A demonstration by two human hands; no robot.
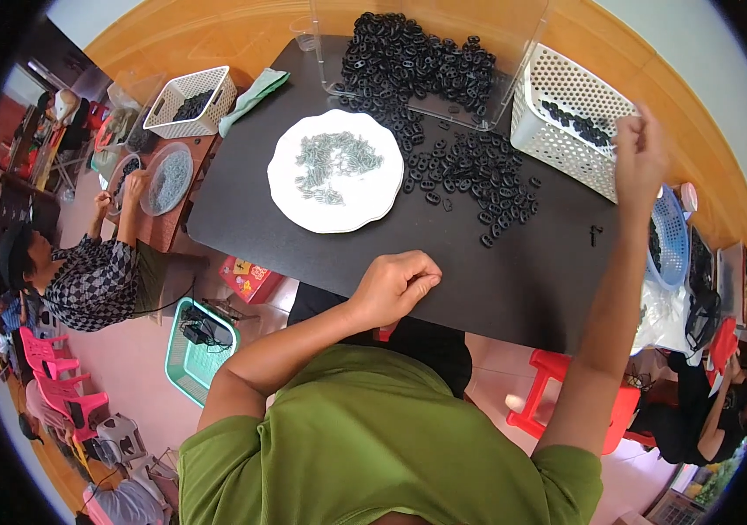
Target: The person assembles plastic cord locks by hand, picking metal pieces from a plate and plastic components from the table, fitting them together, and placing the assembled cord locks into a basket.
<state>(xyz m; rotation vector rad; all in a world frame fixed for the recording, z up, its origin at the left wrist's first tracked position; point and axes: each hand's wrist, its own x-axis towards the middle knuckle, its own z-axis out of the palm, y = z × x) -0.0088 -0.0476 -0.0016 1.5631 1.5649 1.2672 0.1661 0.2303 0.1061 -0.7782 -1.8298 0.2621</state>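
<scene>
My left hand [394,287] rests at the near edge of the dark table [303,254], its fingers curled and pressed together; whatever they hold, if anything, is hidden. My right hand [641,157] is raised by the right end of a white perforated basket [566,157], slightly blurred, its fingers stretched upward with nothing visible in them. Small black oval plastic pieces with holes [579,122] lie in that basket. More black oval pieces [478,184] are spread on the table. A white scalloped plate [338,219] holds many small metal screws or pins [317,162].
A clear plastic bin [513,87] lies at the back, black pieces spilling from it. Small black parts [596,234] sit near the table's right edge. A blue basket [671,241] and red stool [531,394] stand right. Another person [94,271] works at the left beside a white basket [190,101].
</scene>
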